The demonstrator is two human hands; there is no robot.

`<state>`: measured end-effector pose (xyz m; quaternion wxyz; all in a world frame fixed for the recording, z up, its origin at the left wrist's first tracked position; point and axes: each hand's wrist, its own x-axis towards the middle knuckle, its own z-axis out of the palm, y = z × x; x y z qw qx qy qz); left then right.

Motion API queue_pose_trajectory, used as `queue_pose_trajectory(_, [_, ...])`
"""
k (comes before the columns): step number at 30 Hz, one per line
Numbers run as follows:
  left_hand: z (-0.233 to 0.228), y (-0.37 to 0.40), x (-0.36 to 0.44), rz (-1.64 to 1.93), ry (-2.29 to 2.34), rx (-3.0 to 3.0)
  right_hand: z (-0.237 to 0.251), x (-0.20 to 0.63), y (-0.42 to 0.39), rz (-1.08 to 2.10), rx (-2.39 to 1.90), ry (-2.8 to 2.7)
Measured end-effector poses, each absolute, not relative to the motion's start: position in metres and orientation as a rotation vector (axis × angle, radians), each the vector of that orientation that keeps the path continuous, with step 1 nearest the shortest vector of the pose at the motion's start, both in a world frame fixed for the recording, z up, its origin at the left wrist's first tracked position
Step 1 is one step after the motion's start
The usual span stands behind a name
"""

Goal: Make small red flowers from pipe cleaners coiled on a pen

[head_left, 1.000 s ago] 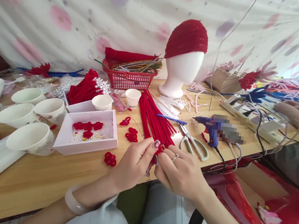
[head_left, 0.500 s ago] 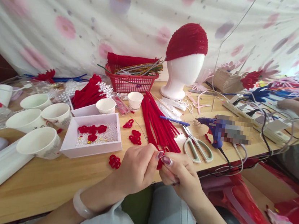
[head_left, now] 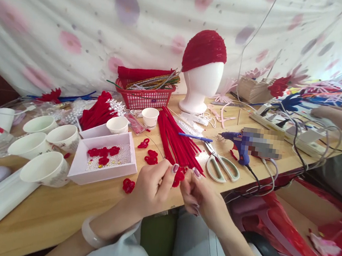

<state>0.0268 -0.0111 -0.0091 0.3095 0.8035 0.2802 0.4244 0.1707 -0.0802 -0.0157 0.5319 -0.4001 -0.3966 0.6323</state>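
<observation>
A pale curtain (head_left: 159,22) with pink and purple flowers hangs behind a wooden tabletop (head_left: 86,205) crowded with craft supplies. At its near edge, both hands meet over a small red looped piece (head_left: 178,178), held up between them just nearer than a spread of red fuzzy strips (head_left: 174,139).

The left hand (head_left: 154,186) has a narrow grip, thumb and finger closed on the piece's left side. The right hand (head_left: 204,196) is at the right side with fingers loosely curled — its fingertips are close to the piece or touching it, but whether they pinch it I cannot tell.

Half a second ago the fingertips were pressed together and covered most of the red; now the right hand has eased off to the right and more of the looped shape shows. That suggests a pause between squeezes — the piece seems still to be shaped by hand, not set down.

Similar red loops (head_left: 151,157) lie to the left beside a white tray (head_left: 103,174) of beads; scissors (head_left: 222,167) and a glue gun (head_left: 240,147) rest to the right.
</observation>
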Motion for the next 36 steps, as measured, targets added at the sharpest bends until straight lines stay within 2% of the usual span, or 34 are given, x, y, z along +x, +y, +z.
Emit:
queue_pose_trajectory(4, [-0.010,-0.011,0.030,1.054,0.732,2.096,-0.020,0.165,-0.089,1.056,-1.150,-1.304])
queue_pose_trajectory(7, [-0.011,-0.010,0.031,0.948,0.702,1.959,-0.019,0.161,-0.091,0.867,-1.137,-1.423])
queue_pose_trajectory(12, [-0.007,-0.011,0.029,0.694,0.557,1.456,-0.016,0.169,-0.087,0.890,-1.083,-1.403])
queue_pose_trajectory(16, [-0.001,-0.013,0.025,0.662,0.544,1.496,-0.016,0.176,-0.088,0.943,-1.091,-1.413])
queue_pose_trajectory(22, [-0.002,-0.010,0.023,0.596,0.559,1.516,-0.010,0.181,-0.091,0.862,-1.188,-1.562])
queue_pose_trajectory(30, [-0.005,-0.007,0.022,0.495,0.550,1.598,-0.011,0.185,-0.090,0.975,-1.196,-1.528])
queue_pose_trajectory(33, [-0.005,-0.008,0.023,0.477,0.560,1.616,-0.017,0.182,-0.088,0.923,-1.217,-1.527])
queue_pose_trajectory(36, [-0.004,-0.008,0.025,0.532,0.620,1.563,-0.023,0.176,-0.084,0.682,-1.294,-1.538])
